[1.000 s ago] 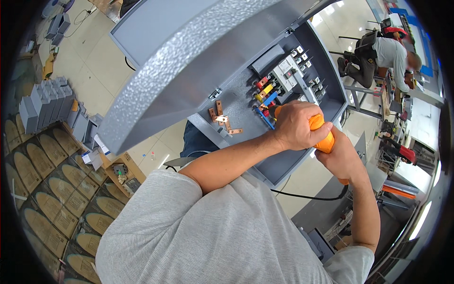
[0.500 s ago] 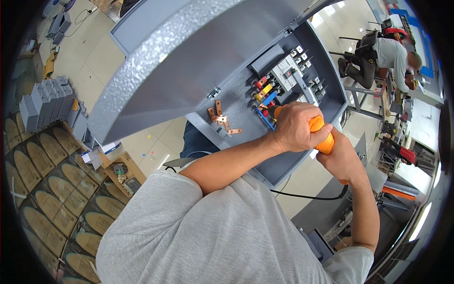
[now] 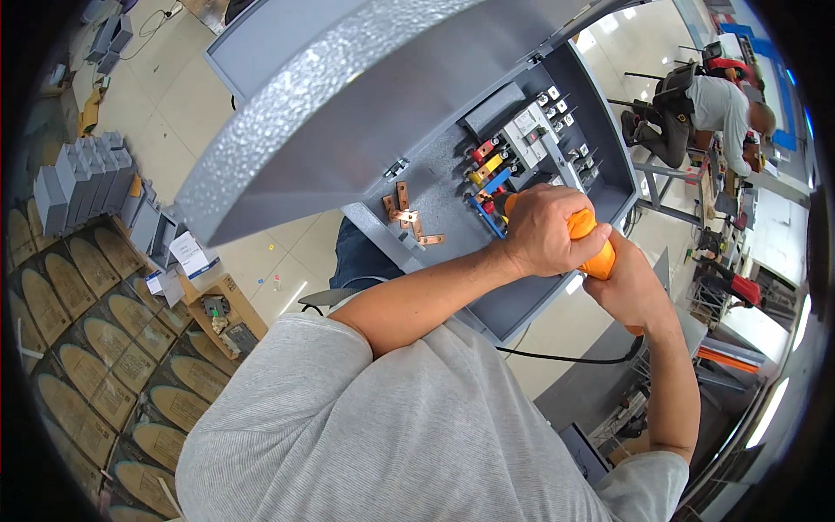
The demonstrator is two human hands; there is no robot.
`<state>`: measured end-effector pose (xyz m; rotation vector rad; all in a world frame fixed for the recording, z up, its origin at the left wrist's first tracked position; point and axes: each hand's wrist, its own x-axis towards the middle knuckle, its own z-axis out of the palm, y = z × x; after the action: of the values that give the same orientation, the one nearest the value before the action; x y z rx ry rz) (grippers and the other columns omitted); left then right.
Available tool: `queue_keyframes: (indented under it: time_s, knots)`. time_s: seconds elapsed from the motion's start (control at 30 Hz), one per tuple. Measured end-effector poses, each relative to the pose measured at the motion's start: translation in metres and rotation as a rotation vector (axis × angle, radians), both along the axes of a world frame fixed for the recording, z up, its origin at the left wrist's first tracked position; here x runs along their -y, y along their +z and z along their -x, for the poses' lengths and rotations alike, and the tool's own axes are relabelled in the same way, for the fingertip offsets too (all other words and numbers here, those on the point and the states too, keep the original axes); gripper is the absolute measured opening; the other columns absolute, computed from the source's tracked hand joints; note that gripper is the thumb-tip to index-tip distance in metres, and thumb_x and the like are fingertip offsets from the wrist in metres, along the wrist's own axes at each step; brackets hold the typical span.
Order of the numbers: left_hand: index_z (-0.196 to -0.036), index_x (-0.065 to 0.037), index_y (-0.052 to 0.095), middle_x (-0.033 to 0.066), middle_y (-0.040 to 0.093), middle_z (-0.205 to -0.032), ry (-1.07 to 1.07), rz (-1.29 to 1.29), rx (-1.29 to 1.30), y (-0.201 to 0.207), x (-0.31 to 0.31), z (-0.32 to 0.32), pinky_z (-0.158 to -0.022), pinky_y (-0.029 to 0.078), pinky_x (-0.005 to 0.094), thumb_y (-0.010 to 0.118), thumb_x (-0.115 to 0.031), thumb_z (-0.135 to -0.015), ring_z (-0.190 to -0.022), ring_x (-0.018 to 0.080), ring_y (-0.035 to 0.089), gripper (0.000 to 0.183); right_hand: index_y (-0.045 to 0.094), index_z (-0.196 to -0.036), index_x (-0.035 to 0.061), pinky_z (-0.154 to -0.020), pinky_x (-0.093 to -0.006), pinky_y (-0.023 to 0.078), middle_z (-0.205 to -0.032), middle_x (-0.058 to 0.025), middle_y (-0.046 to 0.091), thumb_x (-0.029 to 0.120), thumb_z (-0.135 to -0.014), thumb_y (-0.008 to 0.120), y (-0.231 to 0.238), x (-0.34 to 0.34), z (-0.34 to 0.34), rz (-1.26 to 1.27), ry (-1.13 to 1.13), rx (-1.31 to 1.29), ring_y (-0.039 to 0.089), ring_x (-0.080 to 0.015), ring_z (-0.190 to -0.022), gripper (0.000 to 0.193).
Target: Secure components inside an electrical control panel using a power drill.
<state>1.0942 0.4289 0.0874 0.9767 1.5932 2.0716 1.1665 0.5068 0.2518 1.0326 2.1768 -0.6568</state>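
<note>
An orange corded power drill (image 3: 598, 263) is held over an open grey metal enclosure (image 3: 616, 139). My right hand (image 3: 633, 283) is closed round its handle, and my left hand (image 3: 546, 230) wraps its front end. The nose points at the terminals below a moulded-case circuit breaker (image 3: 527, 136); its tip is hidden behind my left hand. Beside that spot lie busbars with red (image 3: 484, 151), yellow (image 3: 490, 164) and blue (image 3: 497, 181) sleeves. Several loose copper bars (image 3: 403, 216) rest on the enclosure's inner floor, left of my left hand.
The enclosure's grey door (image 3: 322, 139) stands swung open at the left. A black cord (image 3: 565, 358) trails from the drill. Stacked grey boxes (image 3: 83, 187) and a cardboard box (image 3: 228, 317) are on the left. Another person (image 3: 718, 104) sits working at the far right.
Both hands and the drill keep nearly the same place at the terminals. The view has shifted slightly, and the door's edge appears a little further right.
</note>
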Motion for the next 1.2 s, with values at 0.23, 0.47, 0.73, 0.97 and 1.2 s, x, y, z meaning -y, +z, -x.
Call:
queue_keyframes:
  time_s: [0.23, 0.47, 0.73, 0.97, 1.2]
  knots:
    - [-0.078, -0.005, 0.068, 0.0122, 0.069, -0.073, 0.019, -0.002, 0.003, -0.0007, -0.0005, -0.0006, -0.064, 0.054, 0.0393, 0.077, -0.03, -0.083, -0.066, 0.0317, 0.069, 0.028, 0.058, -0.125, -0.0001, -0.094, -0.0475, 0.053, -0.106, -0.0273, 0.071, 0.002, -0.078, 0.067, 0.0002, -0.0006, 0.0015, -0.003, 0.011, 0.012, 0.067, -0.0469, -0.107, 0.048]
    - [-0.078, -0.005, 0.068, 0.012, 0.069, -0.073, 0.031, 0.001, 0.012, -0.0008, -0.0009, -0.0011, -0.064, 0.054, 0.0394, 0.077, -0.03, -0.083, -0.067, 0.0318, 0.069, 0.028, 0.058, -0.126, 0.0003, -0.094, -0.0476, 0.053, -0.105, -0.0275, 0.071, 0.002, -0.078, 0.066, 0.0007, -0.0012, 0.0033, -0.008, 0.023, 0.005, 0.067, -0.0473, -0.106, 0.049]
    - [-0.079, -0.005, 0.068, 0.012, 0.069, -0.073, 0.026, 0.011, 0.01, -0.0005, -0.0002, -0.0004, -0.065, 0.054, 0.0397, 0.077, -0.031, -0.083, -0.067, 0.0318, 0.07, 0.027, 0.058, -0.126, 0.0002, -0.093, -0.0475, 0.053, -0.105, -0.0275, 0.072, 0.003, -0.078, 0.066, 0.0013, -0.0006, 0.004, -0.005, 0.025, 0.001, 0.068, -0.0472, -0.105, 0.048]
    - [-0.079, -0.006, 0.068, 0.0117, 0.069, -0.073, 0.017, 0.01, 0.004, -0.0006, 0.0005, -0.0007, -0.064, 0.054, 0.0396, 0.077, -0.032, -0.083, -0.067, 0.031, 0.069, 0.028, 0.058, -0.125, 0.0003, -0.092, -0.0471, 0.054, -0.103, -0.0275, 0.072, 0.003, -0.078, 0.067, 0.0014, 0.0006, 0.0042, -0.01, 0.004, 0.024, 0.069, -0.0468, -0.103, 0.048]
    - [-0.078, -0.006, 0.068, 0.0118, 0.069, -0.073, 0.022, 0.009, 0.013, 0.0, 0.0, -0.0007, -0.063, 0.054, 0.0396, 0.077, -0.031, -0.083, -0.067, 0.0312, 0.069, 0.028, 0.058, -0.127, 0.0005, -0.093, -0.0472, 0.054, -0.104, -0.0276, 0.072, 0.003, -0.078, 0.067, 0.0007, 0.0001, 0.0032, -0.019, 0.021, 0.012, 0.069, -0.0466, -0.104, 0.049]
